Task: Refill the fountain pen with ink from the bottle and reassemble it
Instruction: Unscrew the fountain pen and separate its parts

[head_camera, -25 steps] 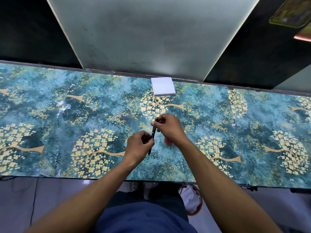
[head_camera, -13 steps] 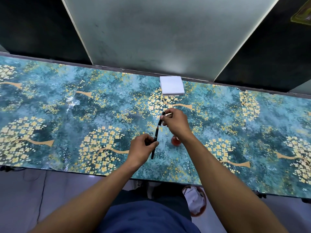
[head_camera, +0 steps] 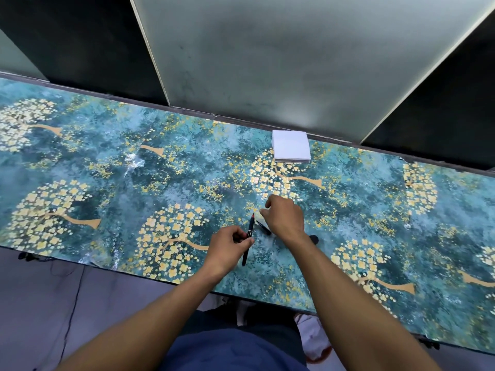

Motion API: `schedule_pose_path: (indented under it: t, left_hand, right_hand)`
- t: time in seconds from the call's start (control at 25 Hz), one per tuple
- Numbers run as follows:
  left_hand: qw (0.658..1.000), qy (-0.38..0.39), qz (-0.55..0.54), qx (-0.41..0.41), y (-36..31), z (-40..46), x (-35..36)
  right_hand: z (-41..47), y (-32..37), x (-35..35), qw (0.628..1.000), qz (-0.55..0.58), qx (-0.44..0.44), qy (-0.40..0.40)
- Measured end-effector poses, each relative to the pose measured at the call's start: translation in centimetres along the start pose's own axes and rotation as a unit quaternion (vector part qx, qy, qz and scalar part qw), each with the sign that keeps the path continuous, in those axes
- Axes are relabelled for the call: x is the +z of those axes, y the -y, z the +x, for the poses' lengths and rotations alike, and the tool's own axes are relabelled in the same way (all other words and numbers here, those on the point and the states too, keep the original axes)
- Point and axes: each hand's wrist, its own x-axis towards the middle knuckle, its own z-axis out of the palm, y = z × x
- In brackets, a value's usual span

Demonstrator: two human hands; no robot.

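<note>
My left hand (head_camera: 230, 245) grips a black fountain pen (head_camera: 248, 238) by its middle, held upright over the table's near half. Its uncapped, reddish tip points away from me. My right hand (head_camera: 285, 218) hovers just right of the tip with its fingers curled. A black pen cap (head_camera: 263, 227) shows beneath its thumb, partly hidden by the hand. Whether the hand holds the cap or the cap lies on the table, I cannot tell. A small dark round object (head_camera: 314, 239) peeks out to the right of my right wrist, mostly hidden.
The table (head_camera: 107, 183) is covered with a teal cloth printed with golden trees. A stack of white paper squares (head_camera: 291, 146) sits at the far edge, by a grey wall panel. The near table edge runs just below my wrists.
The cap has come off the pen, baring the tip. My right hand has moved right and away from the pen. The camera has shifted, and the red object by my right wrist is hidden.
</note>
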Motion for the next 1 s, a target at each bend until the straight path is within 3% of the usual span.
schedule_pose_path:
  t: [0.16,0.24,0.56,1.0]
  left_hand:
    - [1.0,0.009,-0.006,0.008,-0.4,0.7,0.6]
    - [1.0,0.017,-0.011,0.018,-0.8,0.9,1.0]
    - [0.998,0.021,-0.01,0.056,-1.8,0.8,1.4]
    - [0.998,0.009,-0.028,0.061,-1.0,1.3,0.1]
  right_hand:
    - [-1.0,-0.7,-1.9,0.967,0.249,0.004,0.045]
    - [-1.9,-0.9,-2.6,0.945,0.318,0.008,0.071]
    - [-2.4,-1.7,-1.7,0.925,0.373,0.028,0.074]
    - [-1.7,-0.5,-3.2,0.882,0.449,0.022,0.141]
